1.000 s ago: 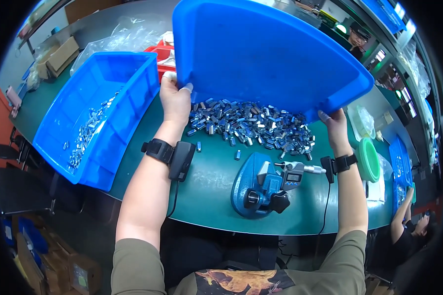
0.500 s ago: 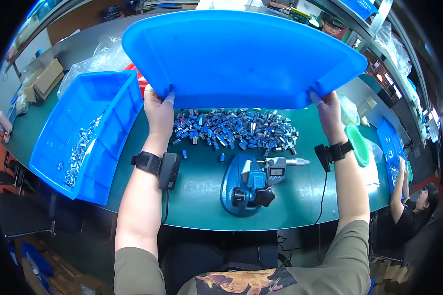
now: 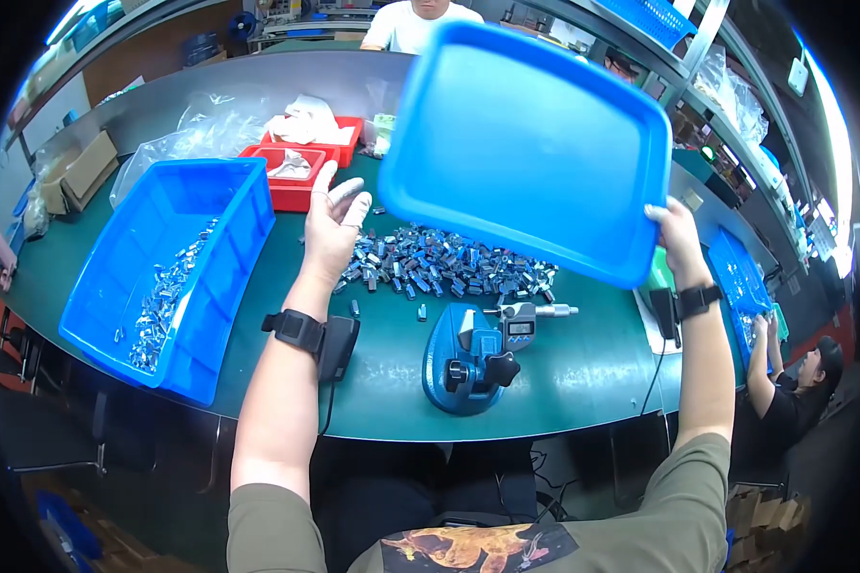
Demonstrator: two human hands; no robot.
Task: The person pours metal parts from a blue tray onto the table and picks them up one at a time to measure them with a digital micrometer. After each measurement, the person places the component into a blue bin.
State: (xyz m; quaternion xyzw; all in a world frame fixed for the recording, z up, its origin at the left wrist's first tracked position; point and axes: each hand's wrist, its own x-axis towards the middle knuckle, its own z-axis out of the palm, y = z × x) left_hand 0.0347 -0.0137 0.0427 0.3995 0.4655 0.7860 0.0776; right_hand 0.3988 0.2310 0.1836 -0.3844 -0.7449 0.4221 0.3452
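My right hand (image 3: pixel 678 237) is clamped on the lower right edge of a blue tray (image 3: pixel 530 153); thumb on the near face, the other fingers mostly hidden behind, so I cannot tell how they lie. The tray is tilted up on its side, 1 broad face with a raised rim turned toward me, held above the far right part of a pile of small metal parts (image 3: pixel 454 265). My left hand (image 3: pixel 331 229) holds nothing: fingers spread apart, half curled, white covers on the tips, well apart from the tray and just above the left end of the pile. Parts lie heaped on the green table (image 3: pixel 592 372); 2 loose parts sit on its near side. Nearer to me, a digital micrometer (image 3: pixel 520 329) is fixed in a blue stand (image 3: pixel 459 399), thimble pointing right. To my left, a deep blue bin (image 3: pixel 222 329) stands tilted in view, with more metal parts gathered along its right inside. Beyond my left hand: 2 red trays (image 3: pixel 291 199) with white material inside, beside a clear plastic bag (image 3: pixel 186 153).
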